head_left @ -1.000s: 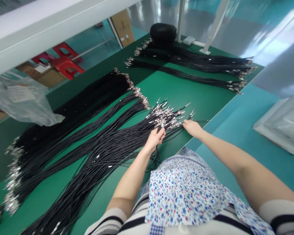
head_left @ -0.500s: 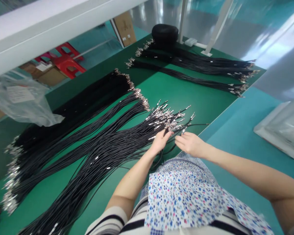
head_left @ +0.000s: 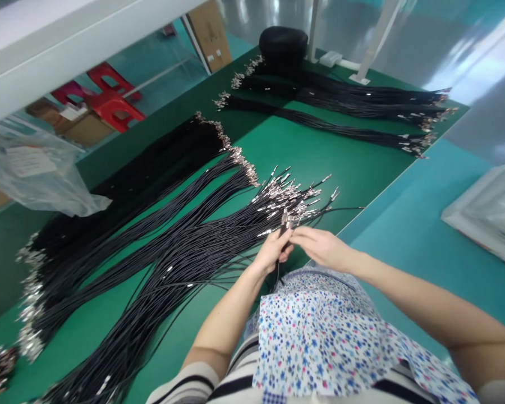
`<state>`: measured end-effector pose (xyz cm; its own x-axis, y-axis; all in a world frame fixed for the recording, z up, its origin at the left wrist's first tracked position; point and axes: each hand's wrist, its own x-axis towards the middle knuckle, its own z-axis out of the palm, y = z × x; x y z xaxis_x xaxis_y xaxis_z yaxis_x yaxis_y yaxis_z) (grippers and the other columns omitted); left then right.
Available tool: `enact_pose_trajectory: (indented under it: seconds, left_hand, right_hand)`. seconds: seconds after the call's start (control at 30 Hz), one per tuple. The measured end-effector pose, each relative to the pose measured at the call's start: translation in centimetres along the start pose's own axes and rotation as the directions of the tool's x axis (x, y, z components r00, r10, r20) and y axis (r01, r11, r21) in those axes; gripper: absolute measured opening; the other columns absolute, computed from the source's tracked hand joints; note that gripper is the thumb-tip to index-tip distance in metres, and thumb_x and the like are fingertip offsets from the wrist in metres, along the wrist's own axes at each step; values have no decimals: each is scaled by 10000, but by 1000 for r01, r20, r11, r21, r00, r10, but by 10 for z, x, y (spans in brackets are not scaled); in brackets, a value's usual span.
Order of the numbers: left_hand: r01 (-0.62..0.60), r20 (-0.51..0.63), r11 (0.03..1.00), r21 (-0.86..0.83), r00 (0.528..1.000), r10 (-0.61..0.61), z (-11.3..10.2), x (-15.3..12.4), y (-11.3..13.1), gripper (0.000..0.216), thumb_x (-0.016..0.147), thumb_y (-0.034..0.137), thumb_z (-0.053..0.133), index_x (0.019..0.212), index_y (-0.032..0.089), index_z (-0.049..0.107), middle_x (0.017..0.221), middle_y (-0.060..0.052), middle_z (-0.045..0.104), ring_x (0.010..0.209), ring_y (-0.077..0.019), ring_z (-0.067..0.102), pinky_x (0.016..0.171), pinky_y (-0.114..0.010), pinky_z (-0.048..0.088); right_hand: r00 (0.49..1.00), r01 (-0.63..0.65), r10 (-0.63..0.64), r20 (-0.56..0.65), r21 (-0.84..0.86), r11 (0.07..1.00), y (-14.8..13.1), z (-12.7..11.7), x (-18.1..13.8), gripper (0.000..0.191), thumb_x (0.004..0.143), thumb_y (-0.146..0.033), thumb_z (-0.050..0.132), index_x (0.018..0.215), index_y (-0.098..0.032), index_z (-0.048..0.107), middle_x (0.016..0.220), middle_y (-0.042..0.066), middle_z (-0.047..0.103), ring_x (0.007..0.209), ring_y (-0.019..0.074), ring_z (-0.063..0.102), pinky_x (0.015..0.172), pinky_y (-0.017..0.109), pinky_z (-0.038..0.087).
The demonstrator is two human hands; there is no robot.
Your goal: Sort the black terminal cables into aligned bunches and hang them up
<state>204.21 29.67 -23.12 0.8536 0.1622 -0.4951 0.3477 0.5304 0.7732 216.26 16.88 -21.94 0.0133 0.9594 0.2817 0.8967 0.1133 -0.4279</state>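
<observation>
My left hand point(head_left: 273, 249) is closed around a small bunch of black cables point(head_left: 285, 223), whose metal terminals stick up above the fingers. Against it, my right hand point(head_left: 320, 244) has its fingertips pressed together at the same bunch; what they pinch is hidden. Just beyond both hands lie the silvery terminal ends point(head_left: 284, 193) of a large loose pile of black cables point(head_left: 193, 247). That pile runs down to the lower left over the green table point(head_left: 345, 157). A few stray cables reach the table's right edge.
More cable bundles point(head_left: 151, 163) lie at the left, and others point(head_left: 340, 106) at the back right. A plastic bag point(head_left: 33, 168) hangs at the left under a white beam point(head_left: 79, 50). A black rounded object point(head_left: 283, 45) and white posts point(head_left: 374, 39) stand at the back.
My right hand has moved left from the loose terminals to my left hand, and the two now touch. My left hand keeps hold of its bunch. The view has shifted slightly.
</observation>
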Motion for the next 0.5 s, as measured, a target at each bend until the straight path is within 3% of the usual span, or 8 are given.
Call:
enact_pose_trajectory:
  seconds: [0.07, 0.1, 0.17, 0.23, 0.33, 0.5]
  left_hand:
    - [-22, -21, 998, -59, 1000, 21, -5, 3, 1, 370, 754, 494, 510, 844, 137, 469, 492, 72, 323, 334, -4, 216, 326, -140, 167]
    - [-32, -35, 996, -85, 999, 29, -7, 5, 1, 362, 755, 489, 513, 827, 136, 468, 500, 72, 315, 340, -3, 217, 330, -140, 164]
    - [-53, -69, 991, -121, 997, 45, -11, 8, 1, 344, 757, 476, 518, 783, 140, 448, 507, 71, 303, 345, -3, 220, 334, -143, 162]
    - [-59, -91, 989, -138, 995, 47, -14, 11, 0, 337, 759, 469, 521, 748, 148, 418, 507, 70, 303, 346, -6, 222, 336, -145, 161]
    - [-50, -93, 988, -144, 995, 37, -17, 16, 0, 342, 761, 468, 519, 723, 153, 392, 504, 69, 305, 345, -8, 223, 336, -148, 161]
    - [-28, -101, 984, -174, 995, 10, -22, 21, 0, 339, 765, 463, 517, 723, 155, 381, 502, 71, 303, 342, -10, 217, 333, -150, 153]
  right_hand:
    - [972, -207, 210, -104, 34, 978, 34, -1, -15, 286, 834, -142, 382, 1068, -141, 546, 1074, 91, 524, 969, 155, 495, 803, 299, 438]
    - [928, -344, 343, -148, 19, 939, 55, -1, -24, 262, 822, -146, 393, 1012, -144, 573, 1017, 84, 549, 932, 160, 513, 797, 306, 439]
    - [810, -583, 575, -117, -57, 810, 94, 3, -42, 230, 808, -153, 398, 899, -143, 610, 891, 71, 586, 824, 166, 546, 750, 304, 445]
    - [710, -698, 703, -50, -181, 693, 124, 8, -53, 259, 813, -163, 381, 933, -146, 610, 895, 75, 589, 814, 175, 554, 720, 293, 437]
    - [648, -687, 759, 55, -387, 615, 142, 17, -54, 359, 806, -171, 372, 1133, -196, 521, 976, 87, 552, 792, 191, 562, 631, 281, 418]
    - [635, -541, 752, 175, -593, 596, 141, 23, -40, 405, 814, -163, 341, 1207, -232, 407, 1052, 131, 455, 705, 180, 564, 509, 242, 345]
